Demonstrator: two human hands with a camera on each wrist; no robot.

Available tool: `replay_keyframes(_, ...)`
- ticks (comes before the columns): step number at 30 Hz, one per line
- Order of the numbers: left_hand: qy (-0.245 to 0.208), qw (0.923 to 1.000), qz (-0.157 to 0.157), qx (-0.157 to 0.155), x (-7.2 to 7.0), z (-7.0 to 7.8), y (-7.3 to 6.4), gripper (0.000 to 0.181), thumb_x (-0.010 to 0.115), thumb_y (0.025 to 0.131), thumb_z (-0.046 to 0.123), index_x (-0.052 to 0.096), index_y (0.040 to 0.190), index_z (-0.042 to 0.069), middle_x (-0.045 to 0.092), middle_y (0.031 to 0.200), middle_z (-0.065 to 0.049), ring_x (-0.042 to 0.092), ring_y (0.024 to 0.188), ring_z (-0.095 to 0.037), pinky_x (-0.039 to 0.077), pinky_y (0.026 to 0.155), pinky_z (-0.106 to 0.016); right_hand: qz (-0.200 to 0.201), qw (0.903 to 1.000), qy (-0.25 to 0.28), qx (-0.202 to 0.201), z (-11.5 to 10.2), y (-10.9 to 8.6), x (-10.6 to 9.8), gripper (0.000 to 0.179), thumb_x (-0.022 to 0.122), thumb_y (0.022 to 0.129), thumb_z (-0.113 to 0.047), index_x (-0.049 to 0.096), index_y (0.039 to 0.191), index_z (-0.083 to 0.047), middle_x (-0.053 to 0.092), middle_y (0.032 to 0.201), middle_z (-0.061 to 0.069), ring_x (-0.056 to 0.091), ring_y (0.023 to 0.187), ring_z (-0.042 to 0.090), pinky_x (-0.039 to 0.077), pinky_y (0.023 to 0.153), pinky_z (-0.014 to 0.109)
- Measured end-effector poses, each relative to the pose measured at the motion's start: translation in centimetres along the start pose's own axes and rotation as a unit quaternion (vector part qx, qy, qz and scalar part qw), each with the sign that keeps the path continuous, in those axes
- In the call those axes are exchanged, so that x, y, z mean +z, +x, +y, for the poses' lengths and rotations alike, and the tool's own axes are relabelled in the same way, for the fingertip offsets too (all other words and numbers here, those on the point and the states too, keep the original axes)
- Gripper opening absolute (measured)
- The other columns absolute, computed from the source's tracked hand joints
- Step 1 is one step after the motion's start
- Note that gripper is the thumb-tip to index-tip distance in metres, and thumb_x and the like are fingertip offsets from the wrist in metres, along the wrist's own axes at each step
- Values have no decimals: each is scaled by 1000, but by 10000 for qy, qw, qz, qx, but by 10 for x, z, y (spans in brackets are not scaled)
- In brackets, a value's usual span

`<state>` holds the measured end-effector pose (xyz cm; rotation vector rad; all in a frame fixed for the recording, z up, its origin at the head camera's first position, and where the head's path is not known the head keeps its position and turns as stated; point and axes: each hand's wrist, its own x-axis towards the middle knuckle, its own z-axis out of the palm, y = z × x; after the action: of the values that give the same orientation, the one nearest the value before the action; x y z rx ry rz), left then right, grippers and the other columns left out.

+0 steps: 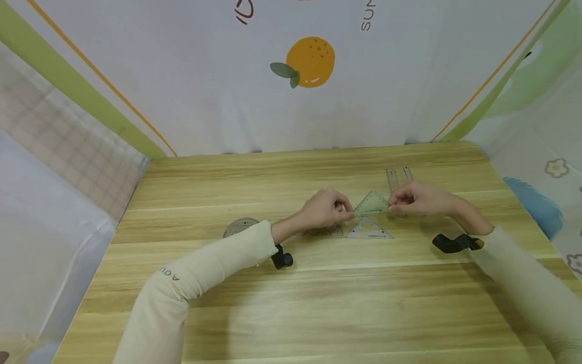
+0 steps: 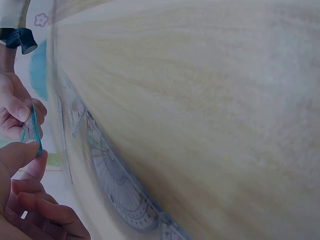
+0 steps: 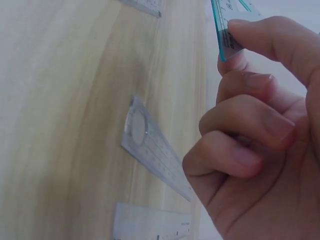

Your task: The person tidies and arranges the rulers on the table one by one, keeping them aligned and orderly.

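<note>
A small green-tinted clear set square (image 1: pixel 373 205) is held between both hands, its peak toward the far side. My left hand (image 1: pixel 325 208) pinches its left corner between thumb and forefinger. At the opposite corner, my right hand (image 1: pixel 416 198) does the same; in the right wrist view its other fingers (image 3: pixel 245 120) are curled toward the palm. Just nearer than the held piece, a clear set square (image 1: pixel 377 234) lies on the table. A semicircular protractor (image 2: pixel 117 182) lies under and beside the left wrist, partly hidden by it in the head view.
A round protractor (image 1: pixel 241 224) lies left, partly behind the left sleeve (image 1: pixel 218 265). Clear straight rulers (image 1: pixel 392 177) lie beyond and under the right hand. Black camera mounts (image 1: pixel 283 259) hang at both wrists. A printed cloth (image 1: pixel 386 101) stands along the wooden table's (image 1: pixel 318 308) far edge.
</note>
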<state>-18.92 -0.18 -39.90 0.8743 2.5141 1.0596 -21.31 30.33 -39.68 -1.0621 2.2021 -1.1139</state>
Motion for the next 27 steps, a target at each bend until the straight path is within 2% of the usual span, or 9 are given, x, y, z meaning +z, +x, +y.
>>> replay_keyframes(6, 49, 10000, 23, -10, -2, -4, 2, 14, 72, 98, 25, 80, 94, 14, 44, 54, 5, 28, 47, -4, 23, 46, -21, 29, 10000, 35, 65, 2, 1, 1, 15, 61, 103, -4, 67, 89, 1, 43, 65, -7, 34, 55, 3, 33, 47, 26)
replay_keyframes(9, 117, 9999, 24, -51, -3, -5, 3, 14, 72, 98, 25, 79, 95, 13, 45, 54, 5, 28, 46, -4, 23, 45, -21, 53, 9995, 113, 277, 5, 2, 0, 16, 60, 104, -6, 67, 92, 1, 42, 65, -8, 34, 54, 4, 33, 48, 26)
replay_keyframes(15, 196, 9998, 13, -96, -4, -5, 4, 15, 71, 99, 25, 79, 95, 13, 45, 53, 5, 28, 45, -5, 23, 45, -21, 99, 9987, 35, 495, 8, 2, -1, 14, 61, 104, -9, 70, 97, 0, 50, 66, 6, 38, 55, 7, 37, 51, 28)
replay_keyframes(17, 211, 9997, 9, -86, -4, -6, 4, 15, 71, 99, 25, 79, 95, 13, 45, 53, 5, 27, 45, -5, 23, 45, -21, 109, 9986, 31, 526, 8, 2, 0, 14, 61, 103, -9, 70, 97, 0, 51, 67, 5, 39, 56, 8, 38, 52, 28)
replay_keyframes(22, 242, 9997, -8, -72, -3, -7, 3, 15, 71, 99, 26, 79, 94, 14, 46, 54, 5, 28, 45, -5, 23, 45, -21, 81, 9991, -39, 423, 9, 4, 2, 14, 62, 103, -9, 69, 94, -2, 49, 69, -5, 39, 57, 7, 37, 52, 27)
replay_keyframes(27, 231, 9997, 5, -75, -2, -8, -1, 15, 72, 98, 27, 79, 92, 15, 46, 53, 5, 28, 45, -4, 22, 45, -21, -14, 9997, -25, 238, 8, 4, 3, 12, 62, 102, -6, 70, 94, -3, 51, 70, -4, 40, 59, 6, 38, 53, 27)
